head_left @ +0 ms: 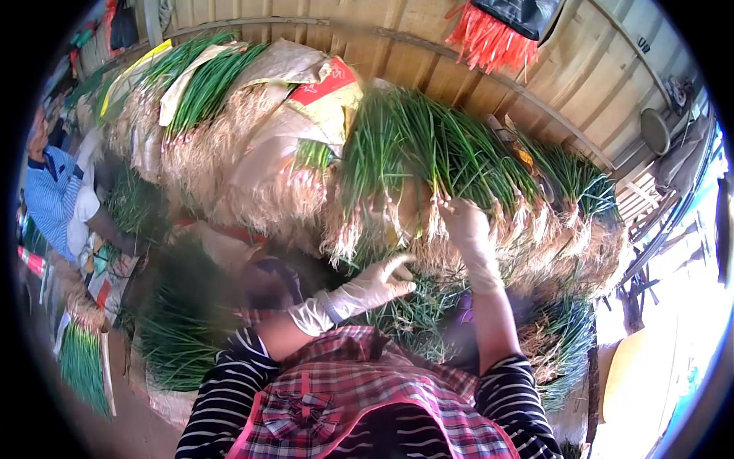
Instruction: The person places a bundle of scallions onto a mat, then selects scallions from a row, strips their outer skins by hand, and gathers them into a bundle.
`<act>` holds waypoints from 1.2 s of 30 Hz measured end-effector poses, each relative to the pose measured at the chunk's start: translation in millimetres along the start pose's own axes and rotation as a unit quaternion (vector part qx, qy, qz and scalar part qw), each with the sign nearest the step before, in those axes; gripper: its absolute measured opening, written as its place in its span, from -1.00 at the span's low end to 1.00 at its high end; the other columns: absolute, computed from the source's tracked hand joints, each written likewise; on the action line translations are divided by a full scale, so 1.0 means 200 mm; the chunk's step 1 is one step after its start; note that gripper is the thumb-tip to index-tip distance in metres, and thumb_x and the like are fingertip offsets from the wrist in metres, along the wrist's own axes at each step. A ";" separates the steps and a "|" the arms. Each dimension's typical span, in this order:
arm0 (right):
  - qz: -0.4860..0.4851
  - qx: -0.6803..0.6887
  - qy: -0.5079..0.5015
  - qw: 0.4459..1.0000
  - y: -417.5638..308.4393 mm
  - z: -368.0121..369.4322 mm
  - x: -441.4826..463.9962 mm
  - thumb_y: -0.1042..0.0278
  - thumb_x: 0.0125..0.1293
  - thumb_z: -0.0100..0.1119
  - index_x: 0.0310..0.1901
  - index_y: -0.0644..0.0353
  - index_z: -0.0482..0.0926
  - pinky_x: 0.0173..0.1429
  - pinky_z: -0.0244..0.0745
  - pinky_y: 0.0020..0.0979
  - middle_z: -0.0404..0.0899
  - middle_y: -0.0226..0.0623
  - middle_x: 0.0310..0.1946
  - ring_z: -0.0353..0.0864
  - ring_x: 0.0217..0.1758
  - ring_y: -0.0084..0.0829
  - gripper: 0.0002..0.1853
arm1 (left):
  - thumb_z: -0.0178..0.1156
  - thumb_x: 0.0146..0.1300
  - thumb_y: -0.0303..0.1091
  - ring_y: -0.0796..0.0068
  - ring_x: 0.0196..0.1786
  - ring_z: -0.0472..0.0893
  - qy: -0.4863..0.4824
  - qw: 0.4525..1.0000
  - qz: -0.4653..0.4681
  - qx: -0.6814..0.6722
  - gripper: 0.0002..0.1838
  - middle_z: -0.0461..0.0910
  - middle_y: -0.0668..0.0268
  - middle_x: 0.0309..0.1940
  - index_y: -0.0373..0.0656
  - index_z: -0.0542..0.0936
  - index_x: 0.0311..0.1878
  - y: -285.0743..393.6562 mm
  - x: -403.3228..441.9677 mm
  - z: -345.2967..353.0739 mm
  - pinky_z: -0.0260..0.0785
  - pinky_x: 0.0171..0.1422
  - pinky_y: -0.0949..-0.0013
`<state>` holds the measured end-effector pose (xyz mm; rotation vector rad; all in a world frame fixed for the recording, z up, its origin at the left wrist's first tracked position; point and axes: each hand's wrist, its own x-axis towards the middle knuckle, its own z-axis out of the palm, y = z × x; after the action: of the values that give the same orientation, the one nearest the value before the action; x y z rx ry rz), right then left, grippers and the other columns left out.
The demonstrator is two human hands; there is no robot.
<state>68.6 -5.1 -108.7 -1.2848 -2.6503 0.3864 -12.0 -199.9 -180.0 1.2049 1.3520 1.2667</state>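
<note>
Gloves (312,315) number two: left hand (373,289) spread, right hand (466,223) touching scallions (430,157).

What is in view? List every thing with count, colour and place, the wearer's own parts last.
Onion plants: too many to count, green and straw-coloured, across the middle and sides
Sacking: several pieces, pale, partly red and yellow, upper left
Wall: one, tan, top
Bag-like item: one, black, top
Strips: many, red, below it
Round object: one, grey, upper right
Co-worker: one, blue-clad, left
Apron: one, pink plaid, bottom centre
Left hand: one, gloved off-white, centre
Right hand: one, gloved off-white, right of centre
</note>
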 end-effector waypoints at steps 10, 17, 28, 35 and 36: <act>-0.219 0.227 0.059 0.947 0.10 0.59 -0.16 0.58 0.21 -0.15 -0.12 0.18 0.48 -0.22 0.51 -0.50 0.53 -0.27 -0.29 0.52 -0.33 -0.53 -0.75 | 0.04 0.27 -0.06 0.58 -0.34 0.47 0.097 0.982 -0.027 -0.157 -0.63 0.51 0.34 -0.38 -0.22 0.49 -0.13 -0.23 0.39 -0.19 0.37 -0.25 0.48; -0.126 0.563 -0.099 0.810 -0.06 0.29 -0.06 0.75 0.07 0.01 0.11 0.13 0.38 -0.07 0.49 -0.50 0.48 -0.18 0.00 0.51 -0.14 -0.47 -0.48 | -0.08 0.35 -0.28 0.45 -0.48 0.56 -0.027 0.915 -0.094 -0.392 -0.76 0.54 0.28 -0.51 -0.25 0.49 -0.26 -0.19 0.32 -0.23 0.45 -0.37 0.44; -0.100 0.087 0.035 0.991 0.13 0.17 0.18 0.18 0.17 0.11 -0.16 0.05 0.62 0.06 0.41 -0.26 0.55 -0.09 -0.09 0.54 -0.02 -0.21 -0.75 | -0.02 0.30 -0.09 0.59 -0.65 0.42 -0.025 0.864 -0.010 -0.503 -0.54 0.42 0.40 -0.68 -0.24 0.42 0.11 -0.17 0.35 -0.32 0.49 -0.26 0.36; -0.027 0.082 0.134 0.987 0.22 0.18 0.40 0.35 0.11 0.01 -0.36 0.11 0.60 -0.20 0.48 -0.26 0.59 -0.14 -0.43 0.60 -0.32 -0.14 -0.84 | 0.00 0.30 -0.12 0.61 -0.71 0.36 0.047 0.890 -0.125 -0.435 -0.64 0.43 0.40 -0.68 -0.23 0.52 -0.07 -0.27 0.40 -0.26 0.43 -0.44 0.46; 0.027 0.045 0.103 0.993 0.26 0.24 0.44 0.34 0.11 0.02 -0.33 0.10 0.60 -0.21 0.47 -0.26 0.59 -0.15 -0.45 0.60 -0.34 -0.16 -0.83 | 0.00 0.30 -0.12 0.61 -0.71 0.37 0.048 0.890 -0.124 -0.436 -0.64 0.44 0.41 -0.68 -0.23 0.53 -0.08 -0.28 0.38 -0.22 0.43 -0.46 0.47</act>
<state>42.0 87.8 -166.2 -1.2965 -2.4048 0.3549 -69.8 -130.3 -232.6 0.3318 0.7843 1.5036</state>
